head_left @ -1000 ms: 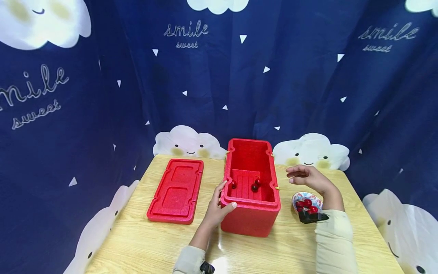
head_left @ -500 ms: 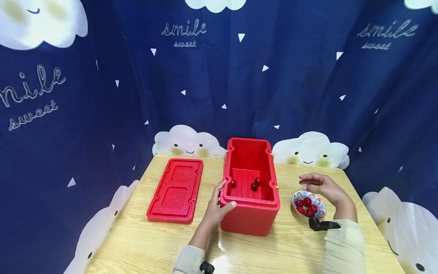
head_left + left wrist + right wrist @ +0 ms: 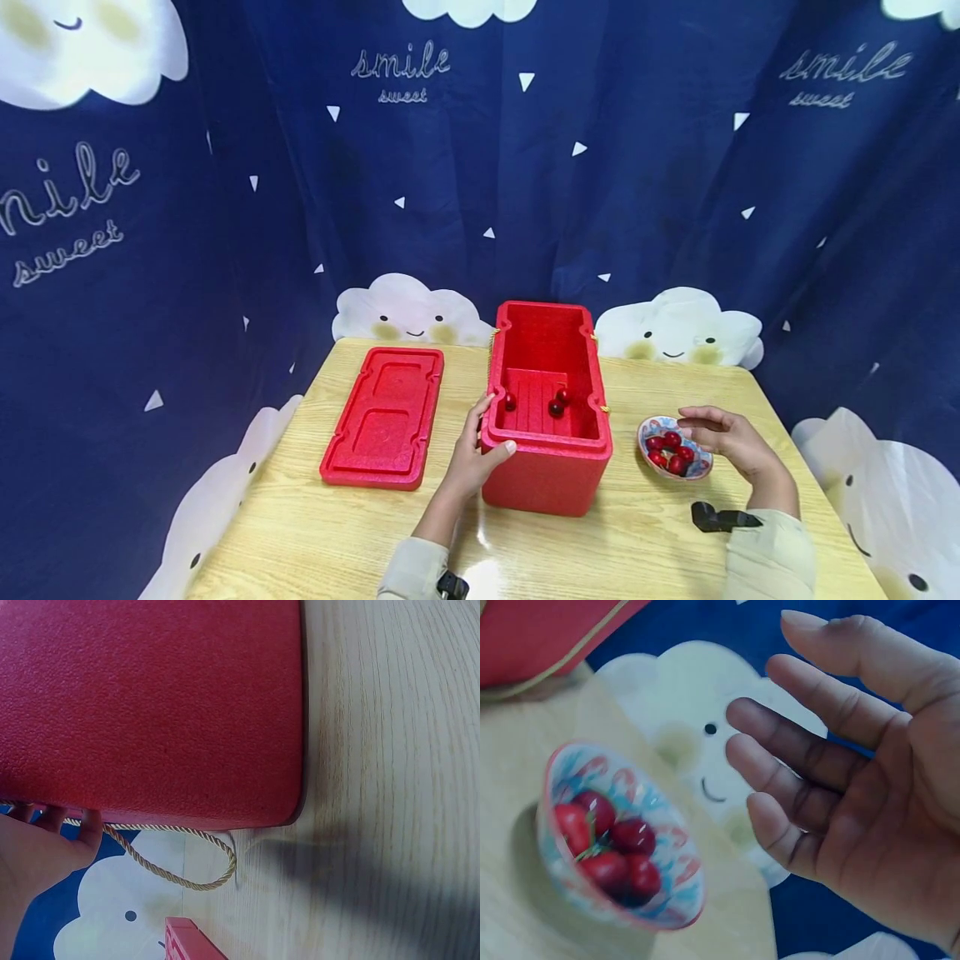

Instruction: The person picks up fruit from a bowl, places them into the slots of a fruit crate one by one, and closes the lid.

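My left hand grips the near left corner of a red foam box, its thumb on the front wall and its fingers along the left side. Inside the box lie a cherry by the left wall and a pair of darker cherries to the right. My right hand hovers at the right rim of a patterned bowl, with nothing between its fingers, which are spread and slightly bent in the right wrist view. Several red cherries with green stems fill the bowl.
A red lid lies flat on the wooden table, left of the box. Gold cord hangs in a loop along the box's side. A dark blue cloud-print curtain stands behind the table.
My right hand has moved right and toward me, from beside the box to the bowl's right rim, exposing more of the bowl. My left hand has kept its place on the box.
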The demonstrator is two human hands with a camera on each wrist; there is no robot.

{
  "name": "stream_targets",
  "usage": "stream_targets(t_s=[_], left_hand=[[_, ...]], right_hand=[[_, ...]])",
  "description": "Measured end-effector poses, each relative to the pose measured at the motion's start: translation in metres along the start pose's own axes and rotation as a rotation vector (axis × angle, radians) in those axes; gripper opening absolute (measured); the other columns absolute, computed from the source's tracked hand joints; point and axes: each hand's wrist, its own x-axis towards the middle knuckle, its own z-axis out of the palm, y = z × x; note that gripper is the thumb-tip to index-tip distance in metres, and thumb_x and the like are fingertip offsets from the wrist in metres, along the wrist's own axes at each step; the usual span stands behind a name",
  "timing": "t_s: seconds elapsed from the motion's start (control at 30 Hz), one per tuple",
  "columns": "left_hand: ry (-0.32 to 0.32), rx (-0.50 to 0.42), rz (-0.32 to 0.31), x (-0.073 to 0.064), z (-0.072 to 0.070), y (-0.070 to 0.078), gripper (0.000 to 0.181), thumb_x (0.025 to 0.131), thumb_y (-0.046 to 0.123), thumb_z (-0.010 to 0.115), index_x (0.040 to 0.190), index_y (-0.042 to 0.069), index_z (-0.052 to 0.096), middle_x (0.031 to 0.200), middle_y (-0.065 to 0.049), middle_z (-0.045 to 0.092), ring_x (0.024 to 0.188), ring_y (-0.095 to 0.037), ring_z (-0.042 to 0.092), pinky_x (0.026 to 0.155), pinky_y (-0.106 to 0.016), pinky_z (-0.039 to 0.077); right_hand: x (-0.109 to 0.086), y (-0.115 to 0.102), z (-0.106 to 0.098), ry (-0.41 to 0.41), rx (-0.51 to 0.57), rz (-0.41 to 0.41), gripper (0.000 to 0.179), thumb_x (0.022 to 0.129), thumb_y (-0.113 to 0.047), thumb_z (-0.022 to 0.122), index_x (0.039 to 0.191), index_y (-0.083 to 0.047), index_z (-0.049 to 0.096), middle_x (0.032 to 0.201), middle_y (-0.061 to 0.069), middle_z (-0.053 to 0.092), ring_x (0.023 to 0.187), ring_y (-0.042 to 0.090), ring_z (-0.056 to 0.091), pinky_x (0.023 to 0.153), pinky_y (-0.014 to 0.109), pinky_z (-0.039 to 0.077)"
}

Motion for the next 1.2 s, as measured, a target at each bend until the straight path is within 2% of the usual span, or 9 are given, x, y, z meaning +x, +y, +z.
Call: stream_targets(t_s=[0.13, 0.23, 0.37, 0.47, 0.63, 0.73, 0.97, 1.1, 1.2], left_hand=[[0.002, 0.010, 0.012, 0.000, -0.001, -0.004, 0.073, 0.079, 0.013, 0.070, 0.142, 0.023, 0.035, 0.152, -0.001, 0.019, 0.114, -0.037, 0.046, 0.083, -0.032, 0.047], [-0.005, 0.020, -0.001, -0.003, 0.000, 0.011, 0.073, 0.079, 0.012, 0.069, 0.143, 0.017, 0.034, 0.152, -0.004, 0.019, 0.112, -0.036, 0.047, 0.082, -0.031, 0.048], [-0.018, 0.031, -0.016, -0.009, 0.002, 0.029, 0.073, 0.079, 0.009, 0.067, 0.143, 0.009, 0.031, 0.152, -0.009, 0.018, 0.113, -0.035, 0.046, 0.083, -0.032, 0.047], [-0.022, 0.026, -0.019, -0.009, 0.002, 0.030, 0.073, 0.080, 0.010, 0.067, 0.143, 0.008, 0.031, 0.152, -0.009, 0.018, 0.116, -0.037, 0.044, 0.084, -0.031, 0.047], [-0.024, 0.019, -0.017, -0.008, 0.001, 0.030, 0.073, 0.079, 0.010, 0.067, 0.143, 0.009, 0.031, 0.152, -0.010, 0.019, 0.114, -0.038, 0.044, 0.083, -0.031, 0.048], [-0.021, 0.019, -0.002, -0.008, 0.001, 0.031, 0.072, 0.079, 0.009, 0.067, 0.142, 0.007, 0.032, 0.151, -0.012, 0.019, 0.110, -0.037, 0.047, 0.081, -0.030, 0.048], [-0.027, 0.021, 0.009, -0.007, 0.000, 0.029, 0.072, 0.080, 0.008, 0.067, 0.143, 0.006, 0.031, 0.151, -0.013, 0.020, 0.111, -0.037, 0.048, 0.081, -0.030, 0.048], [-0.029, 0.020, 0.006, -0.006, -0.001, 0.027, 0.073, 0.080, 0.009, 0.067, 0.143, 0.007, 0.031, 0.150, -0.012, 0.021, 0.112, -0.036, 0.047, 0.081, -0.031, 0.048], [-0.032, 0.013, 0.002, -0.006, -0.001, 0.028, 0.073, 0.080, 0.009, 0.067, 0.143, 0.007, 0.031, 0.150, -0.011, 0.023, 0.114, -0.031, 0.048, 0.083, -0.031, 0.048]], right_hand=[[-0.001, 0.028, 0.000, 0.039, 0.092, -0.025, 0.032, 0.087, -0.017, 0.064, 0.119, -0.011, 0.061, 0.106, -0.001, 0.065, 0.090, 0.004, 0.059, 0.070, 0.024, 0.049], [-0.001, 0.041, 0.003, 0.101, 0.123, -0.012, 0.032, 0.088, -0.015, 0.064, 0.119, -0.009, 0.060, 0.104, -0.004, 0.066, 0.089, 0.004, 0.060, 0.068, 0.025, 0.050], [0.016, 0.113, -0.005, 0.272, 0.134, 0.027, 0.038, 0.085, -0.018, 0.068, 0.122, -0.011, 0.059, 0.102, -0.010, 0.064, 0.089, 0.004, 0.060, 0.069, 0.022, 0.051], [0.029, 0.166, -0.010, 0.393, 0.201, 0.024, 0.045, 0.082, -0.020, 0.073, 0.123, -0.013, 0.058, 0.103, -0.009, 0.064, 0.090, 0.004, 0.061, 0.068, 0.019, 0.051], [0.027, 0.166, 0.007, 0.517, 0.312, 0.012, 0.052, 0.072, -0.026, 0.081, 0.117, -0.010, 0.061, 0.097, -0.009, 0.066, 0.087, 0.003, 0.061, 0.065, 0.017, 0.051], [0.027, 0.162, 0.015, 0.564, 0.277, 0.023, 0.056, 0.067, -0.035, 0.083, 0.113, -0.012, 0.063, 0.094, -0.011, 0.065, 0.085, 0.000, 0.060, 0.065, 0.014, 0.049], [0.028, 0.157, 0.025, 0.640, 0.176, 0.085, 0.045, 0.070, -0.028, 0.082, 0.109, -0.016, 0.063, 0.089, -0.015, 0.063, 0.083, -0.002, 0.058, 0.068, 0.009, 0.046], [0.022, 0.130, 0.033, 0.596, 0.113, 0.147, 0.046, 0.075, -0.027, 0.078, 0.115, -0.013, 0.062, 0.097, -0.008, 0.063, 0.084, -0.003, 0.054, 0.067, 0.010, 0.044], [0.015, 0.095, 0.042, 0.573, 0.025, 0.212, 0.052, 0.079, -0.023, 0.073, 0.124, -0.002, 0.055, 0.110, 0.009, 0.061, 0.087, 0.002, 0.052, 0.066, 0.011, 0.044]])
